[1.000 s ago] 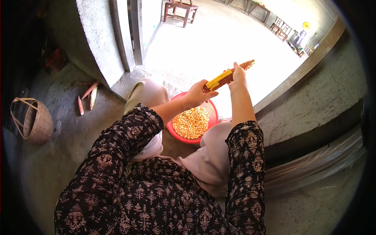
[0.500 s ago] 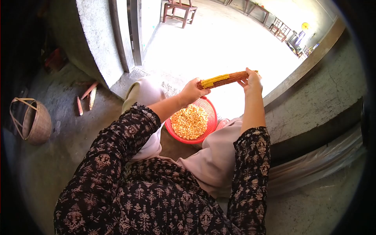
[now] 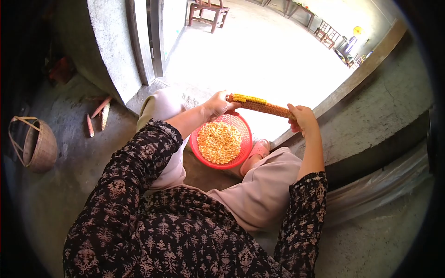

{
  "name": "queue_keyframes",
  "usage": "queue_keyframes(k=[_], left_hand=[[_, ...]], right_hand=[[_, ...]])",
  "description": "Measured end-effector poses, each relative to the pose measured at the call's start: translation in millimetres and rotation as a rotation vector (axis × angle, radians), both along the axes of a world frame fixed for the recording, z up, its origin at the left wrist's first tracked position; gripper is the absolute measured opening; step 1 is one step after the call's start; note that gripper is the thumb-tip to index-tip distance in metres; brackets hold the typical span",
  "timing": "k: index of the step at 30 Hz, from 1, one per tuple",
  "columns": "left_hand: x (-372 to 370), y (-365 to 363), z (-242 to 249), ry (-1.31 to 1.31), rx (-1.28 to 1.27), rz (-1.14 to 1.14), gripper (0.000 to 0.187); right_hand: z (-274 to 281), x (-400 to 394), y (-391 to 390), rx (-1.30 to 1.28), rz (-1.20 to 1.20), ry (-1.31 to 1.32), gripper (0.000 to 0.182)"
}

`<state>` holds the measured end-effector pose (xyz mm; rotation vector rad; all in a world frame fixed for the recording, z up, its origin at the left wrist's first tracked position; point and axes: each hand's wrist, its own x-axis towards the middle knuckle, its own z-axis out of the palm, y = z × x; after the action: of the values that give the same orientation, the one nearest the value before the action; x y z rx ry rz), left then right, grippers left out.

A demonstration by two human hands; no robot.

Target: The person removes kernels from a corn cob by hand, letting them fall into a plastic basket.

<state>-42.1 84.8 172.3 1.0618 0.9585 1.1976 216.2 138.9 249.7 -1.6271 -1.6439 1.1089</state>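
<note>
Between my two hands a corn cob is stretched out above the basin, its right end tilted lower. Yellow kernels cover only a strip on its upper left side; the rest is bare and reddish brown. My left hand is closed round the left end. With fingers wrapped about it, my right hand grips the right end. Below, a red plastic basket with a perforated wall stands between my legs. Loose corn kernels lie heaped inside it.
Several cobs lie on the floor at left, near a woven handled basket. A pink shoe is beside the red basket. Ahead are a door frame and a wooden chair. A concrete wall runs along the right.
The cob has swung so its right end sits lower, and its kernel strip now shows along the upper edge. My right hand has moved down. The view has shifted slightly.
</note>
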Motion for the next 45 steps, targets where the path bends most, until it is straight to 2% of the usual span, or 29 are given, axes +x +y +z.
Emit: queue_keyframes(k=[2,4,6,10,15,17,27,29,31,34,37,40,45], left_hand=[[0.5,0.2,0.0,0.011,-0.024,-0.033,0.031],[0.4,-0.7,-0.3,0.026,-0.033,-0.105,0.032],[1.7,-1.7,0.7,0.023,-0.039,-0.129,0.033],[2.8,0.0,-5.4,-0.005,-0.061,-0.153,0.036],[2.2,2.3,-7.3,-0.056,-0.056,-0.130,0.038],[2.2,2.7,-7.7,-0.045,-0.054,-0.129,0.039],[3.7,3.2,-8.2,-0.100,-0.033,-0.202,0.038],[1.3,8.9,-15.7,-0.127,-0.034,-0.216,0.038],[3.3,10.9,-15.2,-0.295,-0.085,-0.132,0.032],[4.2,6.5,-5.2,-0.388,-0.143,-0.077,0.029],[7.1,9.0,-8.8,-0.358,-0.198,0.037,0.034],[7.1,13.1,-14.0,-0.321,-0.196,0.049,0.043],[6.9,11.8,-13.3,-0.353,-0.196,0.113,0.039]], right_hand=[[-3.7,10.2,-0.6,-0.096,0.203,-0.132,0.038],[0.4,7.0,-11.3,-0.134,0.222,-0.182,0.040],[-0.1,5.0,-16.5,-0.253,0.401,-0.277,0.043],[-13.0,-9.1,-21.8,-0.422,0.561,-0.134,0.032],[-22.2,-15.8,-20.0,-0.472,0.527,-0.138,0.028],[-25.3,-15.5,-17.0,-0.418,0.522,-0.150,0.027],[-14.9,-25.2,-24.5,-0.417,0.502,-0.124,0.025],[-15.2,-25.5,-20.3,-0.327,0.483,-0.175,0.024],[-15.8,-26.0,-18.2,-0.280,0.472,-0.196,0.024],[-15.3,-28.6,-18.0,-0.237,0.458,-0.209,0.023],[-13.7,-34.5,-17.9,-0.249,0.464,-0.199,0.023],[-12.1,-40.2,-17.9,-0.265,0.476,-0.181,0.023],[-9.2,-46.7,-19.7,-0.274,0.478,-0.158,0.025]])
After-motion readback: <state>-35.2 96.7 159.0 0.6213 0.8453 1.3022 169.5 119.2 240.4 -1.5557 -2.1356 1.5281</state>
